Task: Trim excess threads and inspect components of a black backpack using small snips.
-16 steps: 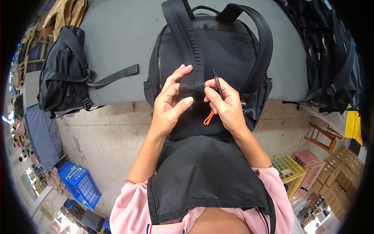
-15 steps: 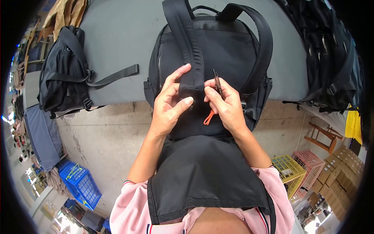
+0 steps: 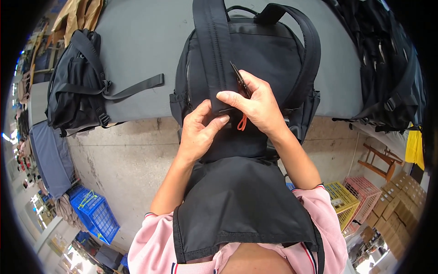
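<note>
Right hand has shifted left so its thumb lies over the strap, and the left hand has drawn its forefinger in. The left pinches the strap's lower end; the right grips dark snips. The bag lies on the table, overhanging its near edge. Its padded strap should be soft, light, best held by the edges; the bag looks bulky but yielding, contents hidden. What the blue crate and yellow crate hold, I cannot tell.

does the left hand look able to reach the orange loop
Probably yes: the orange loop hangs exposed below the right hand, close by the left hand, though that holds the shoulder strap.
</note>
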A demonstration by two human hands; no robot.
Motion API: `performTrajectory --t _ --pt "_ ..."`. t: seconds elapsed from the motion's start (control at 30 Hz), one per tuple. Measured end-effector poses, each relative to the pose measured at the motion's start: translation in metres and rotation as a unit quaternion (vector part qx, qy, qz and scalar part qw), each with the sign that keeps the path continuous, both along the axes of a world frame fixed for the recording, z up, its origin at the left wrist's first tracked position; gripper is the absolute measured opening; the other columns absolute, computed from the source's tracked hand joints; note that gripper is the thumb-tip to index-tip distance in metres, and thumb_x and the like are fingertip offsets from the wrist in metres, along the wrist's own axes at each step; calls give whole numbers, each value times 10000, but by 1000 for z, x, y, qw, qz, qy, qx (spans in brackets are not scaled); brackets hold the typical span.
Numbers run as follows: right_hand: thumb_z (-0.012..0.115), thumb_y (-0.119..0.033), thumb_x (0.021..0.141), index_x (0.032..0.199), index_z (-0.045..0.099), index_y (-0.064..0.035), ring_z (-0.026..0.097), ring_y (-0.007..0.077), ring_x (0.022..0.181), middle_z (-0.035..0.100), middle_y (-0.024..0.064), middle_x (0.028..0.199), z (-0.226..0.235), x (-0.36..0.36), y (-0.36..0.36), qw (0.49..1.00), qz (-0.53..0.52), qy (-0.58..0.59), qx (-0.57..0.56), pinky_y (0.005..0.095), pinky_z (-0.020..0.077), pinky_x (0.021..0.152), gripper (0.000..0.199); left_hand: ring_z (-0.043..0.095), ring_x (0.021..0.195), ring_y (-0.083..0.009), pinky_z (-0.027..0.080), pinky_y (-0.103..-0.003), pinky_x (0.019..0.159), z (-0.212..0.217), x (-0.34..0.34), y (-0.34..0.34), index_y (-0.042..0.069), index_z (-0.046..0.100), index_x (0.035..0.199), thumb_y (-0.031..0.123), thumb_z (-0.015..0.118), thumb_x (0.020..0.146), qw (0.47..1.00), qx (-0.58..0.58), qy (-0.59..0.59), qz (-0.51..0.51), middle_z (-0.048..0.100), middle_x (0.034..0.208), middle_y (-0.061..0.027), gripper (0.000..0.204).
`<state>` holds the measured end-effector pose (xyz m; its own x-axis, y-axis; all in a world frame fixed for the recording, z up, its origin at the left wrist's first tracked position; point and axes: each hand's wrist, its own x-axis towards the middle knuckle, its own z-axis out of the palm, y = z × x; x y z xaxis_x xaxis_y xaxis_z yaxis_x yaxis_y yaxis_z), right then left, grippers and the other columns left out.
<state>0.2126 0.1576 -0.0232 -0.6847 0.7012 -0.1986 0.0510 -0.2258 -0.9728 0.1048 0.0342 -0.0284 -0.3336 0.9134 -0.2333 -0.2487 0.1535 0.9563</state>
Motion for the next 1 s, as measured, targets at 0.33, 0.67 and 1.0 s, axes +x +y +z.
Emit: performTrajectory --t 0.33,0.67,1.0 --pt "705 -182 815 775 553 -17 393 29 635 460 -55 680 3 -1 -5 995 20 70 -65 211 365 563 228 554 819 -76 443 -221 746 -8 0 -1 6 631 919 -51 613 807 996 31 77 29 605 886 -5 127" --pt "707 -121 795 701 483 -18 384 25 623 456 -33 638 -1 0 -6 999 -10 9 31 233 362 524 265 535 958 -115 433 -234 846 -19 18 -7 -6 417 1217 -81 543 844 984 53 155 66 516 1084 -70 401" --pt "614 55 649 1227 406 -55 616 369 789 511 162 1081 -13 -8 -7 923 -85 -115 358 443 502 683 624 569 991 -252 454 -339 868 2 35 1 13 473 1191 95 672 739 937 -53 344 42 542 1123 -137 501"
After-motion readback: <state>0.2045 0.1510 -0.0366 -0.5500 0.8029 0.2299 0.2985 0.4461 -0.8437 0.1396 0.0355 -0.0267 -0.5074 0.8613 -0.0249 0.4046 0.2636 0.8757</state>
